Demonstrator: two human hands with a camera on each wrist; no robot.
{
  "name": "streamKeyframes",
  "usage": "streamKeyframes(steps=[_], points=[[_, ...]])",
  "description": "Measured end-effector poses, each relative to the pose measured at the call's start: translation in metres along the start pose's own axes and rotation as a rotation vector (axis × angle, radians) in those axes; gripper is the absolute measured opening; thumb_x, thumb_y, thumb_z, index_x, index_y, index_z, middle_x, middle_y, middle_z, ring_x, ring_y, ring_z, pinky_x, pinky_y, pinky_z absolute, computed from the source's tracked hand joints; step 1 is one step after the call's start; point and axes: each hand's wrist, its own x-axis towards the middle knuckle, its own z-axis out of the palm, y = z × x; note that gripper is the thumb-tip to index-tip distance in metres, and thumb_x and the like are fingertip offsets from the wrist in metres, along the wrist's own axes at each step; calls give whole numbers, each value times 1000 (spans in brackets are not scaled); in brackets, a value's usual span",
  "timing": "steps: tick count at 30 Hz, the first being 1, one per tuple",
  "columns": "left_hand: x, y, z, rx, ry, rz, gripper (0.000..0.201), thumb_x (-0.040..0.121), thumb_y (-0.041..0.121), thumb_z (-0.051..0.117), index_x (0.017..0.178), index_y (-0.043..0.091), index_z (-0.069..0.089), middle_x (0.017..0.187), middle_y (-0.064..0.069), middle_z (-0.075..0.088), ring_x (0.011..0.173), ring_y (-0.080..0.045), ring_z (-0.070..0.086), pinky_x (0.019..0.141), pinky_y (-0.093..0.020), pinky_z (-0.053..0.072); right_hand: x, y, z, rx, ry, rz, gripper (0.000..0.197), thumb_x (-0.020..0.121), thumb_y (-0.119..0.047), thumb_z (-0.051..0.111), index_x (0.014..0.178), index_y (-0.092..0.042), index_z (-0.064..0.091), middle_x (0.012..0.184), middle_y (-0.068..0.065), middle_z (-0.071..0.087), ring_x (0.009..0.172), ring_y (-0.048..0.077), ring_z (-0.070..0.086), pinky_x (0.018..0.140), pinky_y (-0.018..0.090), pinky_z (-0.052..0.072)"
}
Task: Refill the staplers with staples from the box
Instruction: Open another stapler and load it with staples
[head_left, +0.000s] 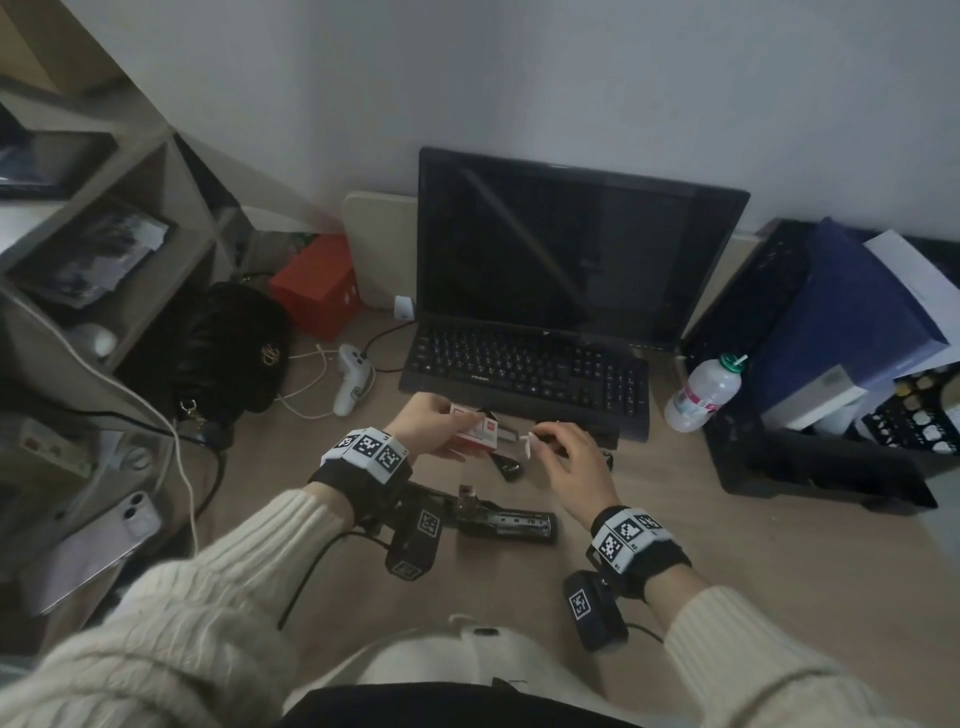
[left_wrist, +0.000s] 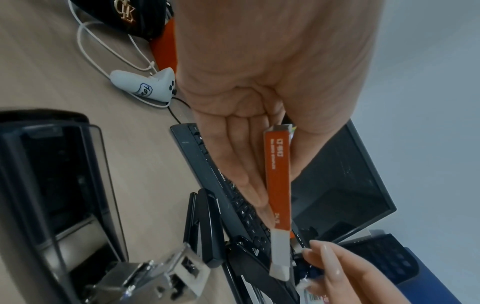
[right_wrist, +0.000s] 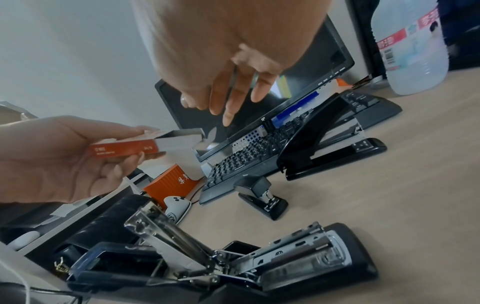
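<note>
Right now the whole move turns on the staple box (head_left: 475, 427), held above the surface just in front of the keyboard (head_left: 524, 364). The left hand (head_left: 423, 423) pinches it between thumb and fingers, its long axis running across from left to right, with the grey inner tray pulled partway out of the end that faces the right hand (head_left: 569, 460). That hand is just beside the open end — nearer to it than to anything else — with thumb and forefinger closed on something small and pale at the tray's mouth; whether that is a flap or a strip of staples cannot be told from these views, though the right wrist view hints at a thin metal strip between the fingers (right_wrist: 233, 98).

Below the box, on the near side, the large stapler (head_left: 506, 522) lies opened flat on the surface, its metal channel bared and its long axis also running left to right — so a strip drawn out of the box would, I judge, only need lowering towards the person. A small stapler (right_wrist: 262, 200) stands between that one and the keyboard, and a long black one (right_wrist: 335, 144) lies open against the keyboard's front edge.

The surface is pale wood-grain, crowded: a dark monitor (head_left: 561, 244) behind the keyboard, a water bottle (head_left: 704, 392) to its right, a black bag (head_left: 223, 348) and an orange carton (head_left: 317, 286) to its left.
</note>
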Motion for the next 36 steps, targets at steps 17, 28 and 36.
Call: streamKeyframes(steps=[17,28,36], points=[[-2,-9,2,-151,3,92,37,85,22,73,113,-1,65,105,-18,69,90,-23,72,70,-26,60,5,-5,5,-237,60,-161,29,89,-26,63,116,-15,65,106,-2,57,95,16,54,84,31,46],[2,-10,1,-123,4,106,37,85,25,73,113,2,65,103,-14,70,89,-18,72,74,-28,60,6,-1,3,-273,62,-197,29,89,-27,64,115,-15,66,103,0,56,89,17,56,78,36,51],[2,-11,2,-112,11,99,37,84,26,74,112,2,66,104,-15,71,89,-22,72,77,-31,60,6,1,2,-253,33,-184,15,88,-29,66,94,-15,67,102,-2,57,90,16,56,79,33,49]])
